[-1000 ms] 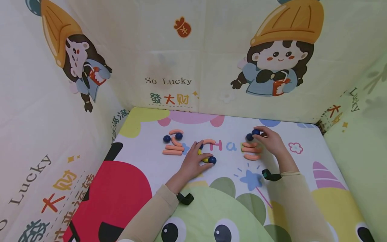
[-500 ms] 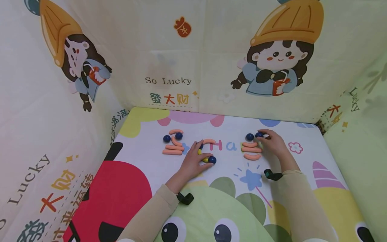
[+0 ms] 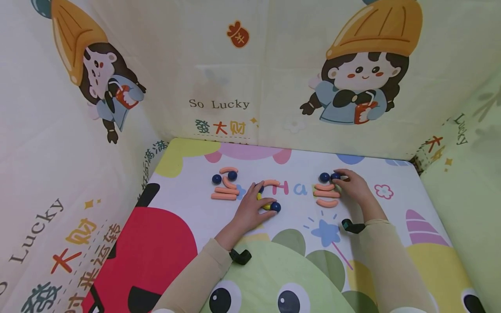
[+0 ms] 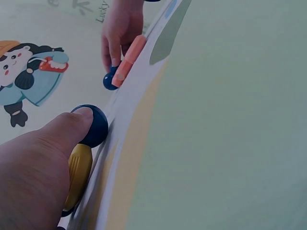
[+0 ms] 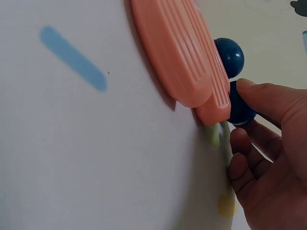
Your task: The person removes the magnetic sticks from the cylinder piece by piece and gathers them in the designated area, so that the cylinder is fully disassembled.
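Note:
My right hand [image 3: 355,186] pinches a dark blue ball [image 5: 242,108] between thumb and fingers. Beside it lies a second blue ball [image 3: 324,177], with three ribbed orange sticks [image 3: 326,194] stacked in rows just below, one of them curved. At the middle, my left hand [image 3: 248,208] holds another blue ball [image 3: 275,207], its thumb pressed on it in the left wrist view. A yellow ribbed stick [image 4: 80,167] touches that ball and is partly hidden under the hand. One more blue ball shows at the left fingertips, near a curved orange stick [image 3: 271,183].
On the left side of the table are two blue balls [image 3: 217,179], two curved orange sticks [image 3: 228,182] and two straight orange sticks [image 3: 224,197]. The tabletop [image 3: 297,226] has a printed cartoon cover. Printed cloth [image 3: 282,87] walls in the back and both sides.
My right hand has moved slightly right and down with its blue ball, away from above the neighbouring ball to a place level beside it. My left hand stays put.

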Tool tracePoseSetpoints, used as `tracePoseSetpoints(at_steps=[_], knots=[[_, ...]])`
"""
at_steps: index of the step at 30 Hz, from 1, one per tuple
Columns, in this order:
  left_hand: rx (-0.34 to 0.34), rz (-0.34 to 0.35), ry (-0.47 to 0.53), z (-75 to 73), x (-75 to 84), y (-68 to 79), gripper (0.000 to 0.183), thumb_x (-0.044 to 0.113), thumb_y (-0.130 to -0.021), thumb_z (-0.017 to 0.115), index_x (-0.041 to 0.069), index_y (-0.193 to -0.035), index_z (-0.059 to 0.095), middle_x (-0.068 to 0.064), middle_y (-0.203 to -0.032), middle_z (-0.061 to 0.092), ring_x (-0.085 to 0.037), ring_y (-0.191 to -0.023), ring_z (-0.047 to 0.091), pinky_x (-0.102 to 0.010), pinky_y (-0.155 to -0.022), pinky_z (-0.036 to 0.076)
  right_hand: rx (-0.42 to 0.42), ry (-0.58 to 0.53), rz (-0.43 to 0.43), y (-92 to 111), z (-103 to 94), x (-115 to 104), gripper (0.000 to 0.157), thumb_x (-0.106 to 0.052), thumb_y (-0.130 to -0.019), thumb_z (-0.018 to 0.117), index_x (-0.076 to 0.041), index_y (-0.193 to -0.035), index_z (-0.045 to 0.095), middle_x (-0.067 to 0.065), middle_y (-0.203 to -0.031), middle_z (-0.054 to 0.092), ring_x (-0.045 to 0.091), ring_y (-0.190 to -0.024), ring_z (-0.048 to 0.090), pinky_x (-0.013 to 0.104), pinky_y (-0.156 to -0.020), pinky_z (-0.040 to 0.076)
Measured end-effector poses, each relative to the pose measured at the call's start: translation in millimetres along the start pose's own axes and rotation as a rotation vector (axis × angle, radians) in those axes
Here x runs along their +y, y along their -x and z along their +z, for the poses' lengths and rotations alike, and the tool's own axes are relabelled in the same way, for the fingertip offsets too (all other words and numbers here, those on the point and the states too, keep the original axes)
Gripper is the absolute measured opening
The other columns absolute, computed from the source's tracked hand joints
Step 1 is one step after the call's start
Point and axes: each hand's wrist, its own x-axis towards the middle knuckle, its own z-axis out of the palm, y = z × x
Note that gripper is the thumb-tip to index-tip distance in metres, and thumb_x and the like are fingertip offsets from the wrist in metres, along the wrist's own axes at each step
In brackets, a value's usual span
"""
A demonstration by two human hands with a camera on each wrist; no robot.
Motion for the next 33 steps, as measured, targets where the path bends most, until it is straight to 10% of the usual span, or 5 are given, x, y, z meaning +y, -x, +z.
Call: tracePoseSetpoints(at_steps=[14,22,33], knots=[[-0.004,-0.013,0.023,-2.1,1.1,0.8,0.038,0.058,-0.088,0.065,0.044,-0.124,0.066,0.005,-0.166,0.014,-0.033,-0.154,0.008,-0.062,-0.113,0.032,0.047,-0.028,-0.001,9,-4.9,-10,0.059,-0.049,-0.102,0.044,-0.012,-0.148,0.042,0.021,-0.153,0.036,0.043,-0.128,0.044,0.059,-0.101,0.042],[-0.008,-0.019,0.029,-4.1,2.2,1.9,0.041,0.058,-0.088,0.066,0.042,-0.126,0.065,0.005,-0.167,0.013,-0.034,-0.155,0.007,-0.061,-0.113,0.032,0.13,-0.017,-0.148,14,-4.4,-34,0.047,-0.038,-0.103,0.05,-0.009,-0.14,0.052,0.02,-0.143,0.048,0.039,-0.113,0.052,0.052,-0.09,0.046],[0.022,-0.054,0.039,-5.2,4.8,2.8,0.058,0.058,-0.085,0.069,0.028,-0.134,0.059,-0.002,-0.166,0.012,-0.032,-0.151,0.02,-0.054,-0.113,0.037,0.02,-0.055,-0.235,13,23.8,-82,0.043,-0.037,-0.1,0.057,-0.015,-0.137,0.057,0.01,-0.141,0.05,0.031,-0.109,0.051,0.051,-0.097,0.045]])
